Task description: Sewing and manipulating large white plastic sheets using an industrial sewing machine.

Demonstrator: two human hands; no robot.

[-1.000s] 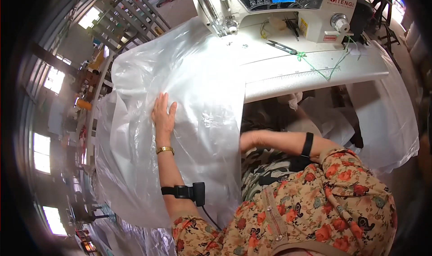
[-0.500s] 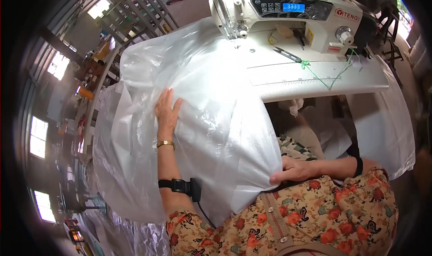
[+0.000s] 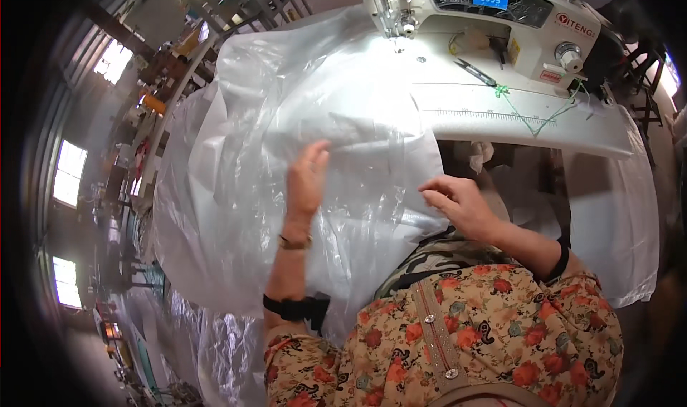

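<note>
A large white sheet (image 3: 358, 157), woven-looking with a glossy clear film layer (image 3: 243, 214), spreads across the table and down over its near edge. My left hand (image 3: 308, 178), slightly blurred, is over the middle of it with fingers stretched out, holding nothing. At the sheet's right edge is my right hand (image 3: 458, 201), its fingers loosely bent and thumb apart, with no material visibly gripped. Beyond both hands stands a white sewing machine (image 3: 533, 42); the sheet's far part lies beside its needle area (image 3: 399, 43), under a bright light.
Dark thread snips (image 3: 475, 72) lie on the machine bed (image 3: 486, 114), near a looped green thread (image 3: 533, 129). Another white sheet (image 3: 608, 214) hangs at the right. Metal racks (image 3: 250, 3) stand at the back left. Crumpled clear film (image 3: 229, 357) lies lower left.
My right hand has let go of the bunched near edge and moved forward along the sheet's right side. My left hand has lifted or slid rightward. The sheet's near right corner now lies flatter.
</note>
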